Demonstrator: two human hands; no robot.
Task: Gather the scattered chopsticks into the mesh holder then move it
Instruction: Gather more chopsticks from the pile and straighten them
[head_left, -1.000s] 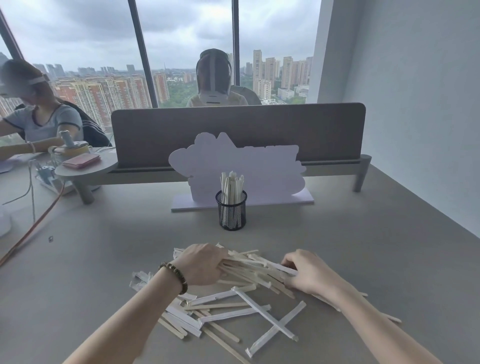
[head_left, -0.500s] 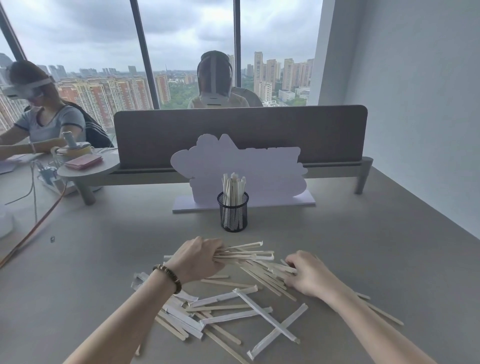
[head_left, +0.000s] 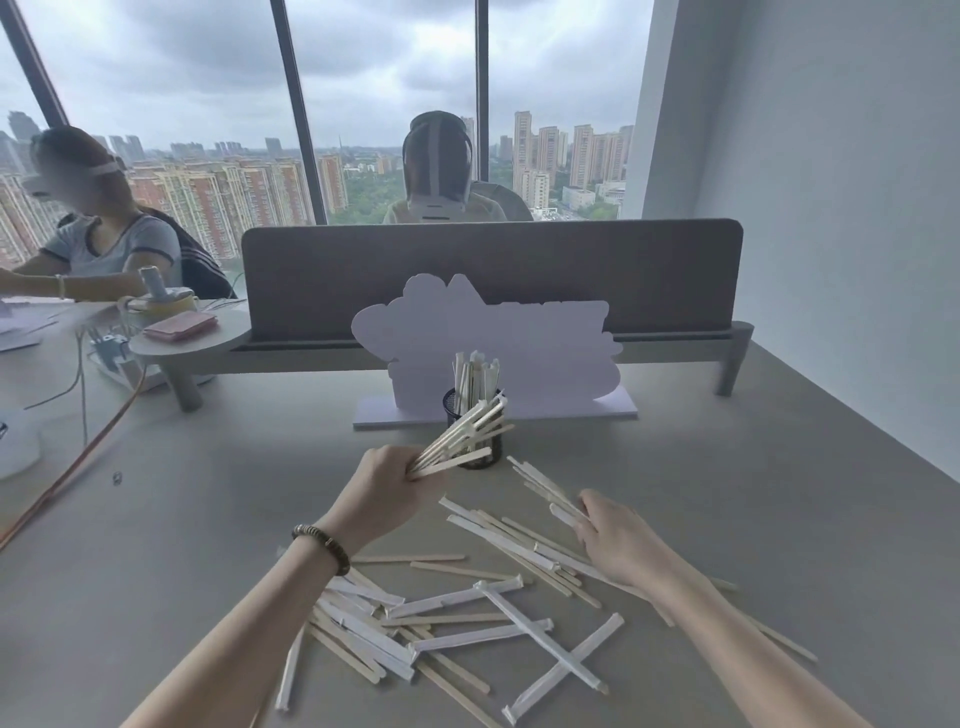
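A black mesh holder (head_left: 492, 451) stands upright mid-table with several chopsticks (head_left: 474, 375) in it. My left hand (head_left: 396, 487) grips a bundle of chopsticks (head_left: 463, 439), lifted off the table, its tips slanting up across the holder's front. My right hand (head_left: 612, 532) pinches a few chopsticks (head_left: 545, 487) that still lie on the table to the holder's right. Many more chopsticks (head_left: 467, 618), some bare wood and some in white paper sleeves, lie scattered between my forearms.
Behind the holder stands a pale cut-out sign (head_left: 493, 343) before a grey desk divider (head_left: 493, 275). A round shelf (head_left: 189, 340) with a pink item juts out at left. Cables (head_left: 78, 457) run along the left. Two people sit beyond, a wall at right.
My left hand has lifted its bundle of chopsticks off the pile and swung it up toward the holder. My right hand stayed low on the table and shifted slightly right.
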